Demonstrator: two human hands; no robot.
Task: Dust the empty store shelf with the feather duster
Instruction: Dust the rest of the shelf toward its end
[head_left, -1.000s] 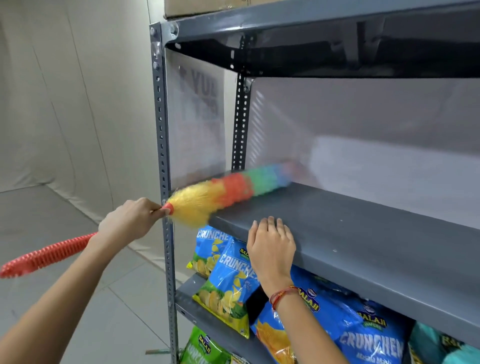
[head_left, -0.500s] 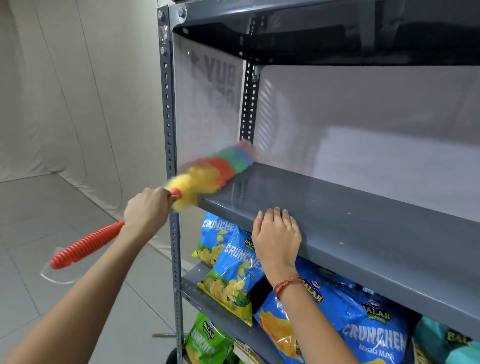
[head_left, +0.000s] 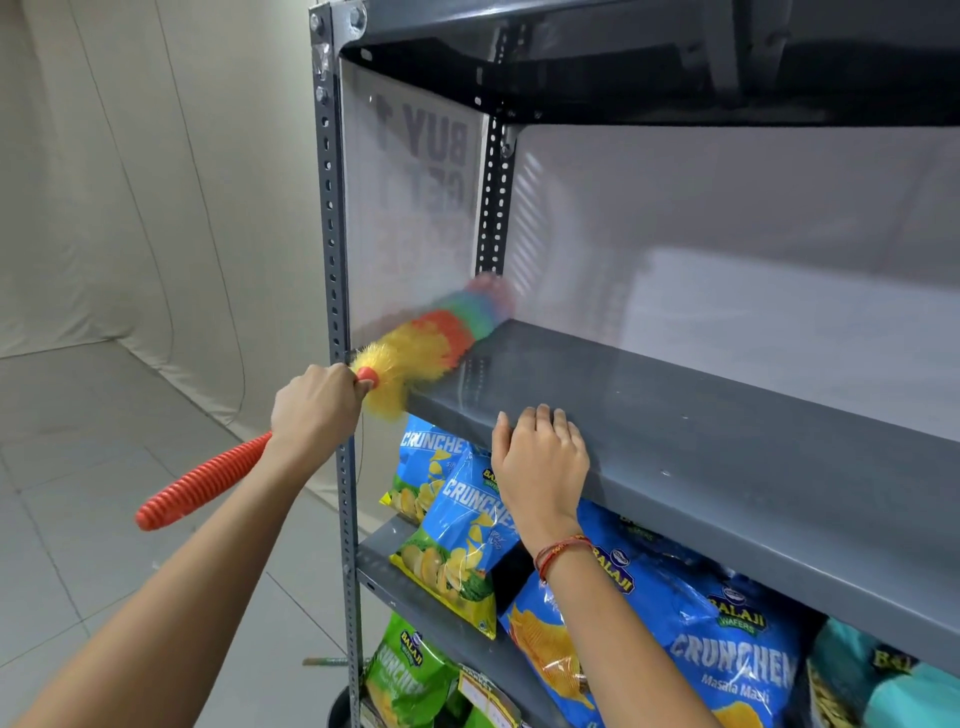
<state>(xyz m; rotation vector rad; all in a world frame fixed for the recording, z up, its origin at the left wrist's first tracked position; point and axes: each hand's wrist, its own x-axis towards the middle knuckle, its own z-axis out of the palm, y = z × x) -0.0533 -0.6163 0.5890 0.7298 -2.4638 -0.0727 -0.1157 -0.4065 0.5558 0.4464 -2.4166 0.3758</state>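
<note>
A: Where is the feather duster (head_left: 436, 340) seen?

B: Mid-frame, on the grey shelf (head_left: 675, 415), gripped by the left hand (head_left: 314, 405). The right hand (head_left: 543, 460) is laid open on the edge.

A: Writing?

B: "BALAJI CRUNCHEX" is read on the blue bags (head_left: 727, 644) below.

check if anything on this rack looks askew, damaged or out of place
Nothing looks damaged or spilled. On the lower shelf, the blue chip bags lean forward over the shelf edge rather than standing upright. The grey metal shelf being dusted with the rainbow feather duster shows only a few small pale specks.
</note>
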